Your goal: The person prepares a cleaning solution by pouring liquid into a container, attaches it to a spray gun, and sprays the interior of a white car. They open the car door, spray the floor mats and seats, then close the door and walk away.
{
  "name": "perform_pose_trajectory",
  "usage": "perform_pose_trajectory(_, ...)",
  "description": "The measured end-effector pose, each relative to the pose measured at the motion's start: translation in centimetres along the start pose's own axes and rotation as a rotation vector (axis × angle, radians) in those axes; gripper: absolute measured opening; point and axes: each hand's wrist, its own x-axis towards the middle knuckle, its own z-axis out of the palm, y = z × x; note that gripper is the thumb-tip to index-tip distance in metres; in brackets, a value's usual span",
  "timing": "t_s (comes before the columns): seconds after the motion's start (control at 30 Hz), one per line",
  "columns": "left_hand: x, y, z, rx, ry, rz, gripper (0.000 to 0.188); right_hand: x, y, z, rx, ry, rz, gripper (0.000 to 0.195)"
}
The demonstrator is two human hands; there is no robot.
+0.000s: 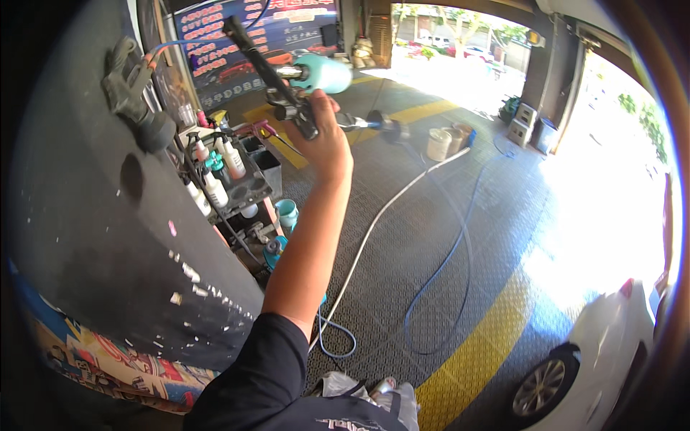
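Observation:
My left hand (322,129) is raised ahead of me, wrapped around the handle of a black air spray gun (288,99). A translucent teal bottle (323,74) is fitted to the gun and points right. The gun's long dark nozzle (248,43) reaches up and left. At the handle's lower end, a metal hose fitting (353,123) joins an air hose that trails to the right. My right hand is out of view. Left of the gun, a black tool with a round head (135,102) hangs against the dark column (108,242), with a blue hose at its orange fitting.
A cart (245,196) holds several spray bottles (215,188) and a red-handled gun (263,126). Blue and pale hoses (372,229) curve across the grid floor (388,280). Buckets (439,144) stand farther off. A white car (593,355) is at lower right.

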Motion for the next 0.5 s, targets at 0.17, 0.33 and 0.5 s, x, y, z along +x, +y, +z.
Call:
perform_pose_trajectory(0.17, 6.7, -15.7, -6.9, 0.219, 0.209, -0.063, 0.026, 10.3, -17.0, -0.1, -0.085, 0.047, -0.122, 0.046)
perform_pose_trajectory(0.33, 8.6, -33.7, -20.9, 0.316, 0.352, -0.123, 0.019, 21.4, -31.8, 3.1, -0.13, 0.098, -0.243, 0.047)
perform_pose_trajectory(0.5, 8.6, -48.4, -42.5, 0.819, 0.441, -0.095, 0.038, 32.5, -46.5, 13.2, -0.2, 0.091, -0.294, 0.048)
